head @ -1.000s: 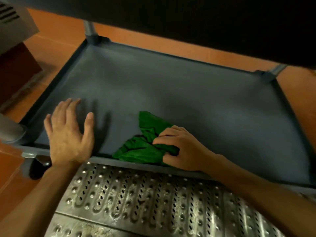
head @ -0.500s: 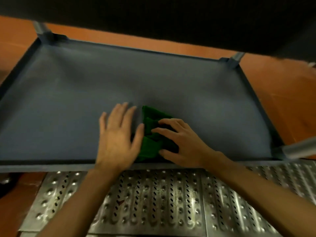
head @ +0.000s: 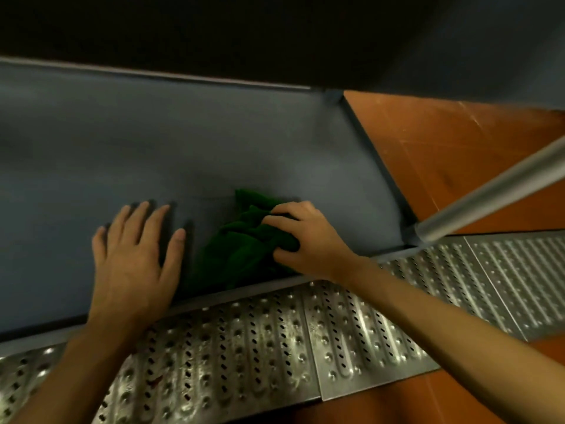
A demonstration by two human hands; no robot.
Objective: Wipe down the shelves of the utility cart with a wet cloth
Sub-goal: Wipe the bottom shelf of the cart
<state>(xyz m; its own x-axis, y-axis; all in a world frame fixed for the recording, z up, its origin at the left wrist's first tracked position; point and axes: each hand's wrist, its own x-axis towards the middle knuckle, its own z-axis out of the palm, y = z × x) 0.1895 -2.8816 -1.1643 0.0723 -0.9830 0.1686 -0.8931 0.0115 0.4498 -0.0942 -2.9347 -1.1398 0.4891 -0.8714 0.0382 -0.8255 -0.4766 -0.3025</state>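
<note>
The cart's grey-blue lower shelf [head: 214, 142] fills the upper middle of the head view, under the dark upper shelf. A crumpled green cloth [head: 241, 243] lies on it near the front edge, toward the right corner. My right hand [head: 308, 240] grips the cloth's right side with curled fingers. My left hand [head: 134, 261] lies flat on the shelf just left of the cloth, fingers spread and straight.
A perforated metal floor grate [head: 275, 347] runs along the cart's front edge under my forearms. A grey cart post [head: 495, 188] rises from the right front corner. Orange floor [head: 443, 154] lies right of the shelf. The upper shelf's dark underside [head: 214, 32] hangs low overhead.
The cloth and my right hand have moved right along the front edge, toward the right corner. My left hand has come off the cloth and lies flat beside it.
</note>
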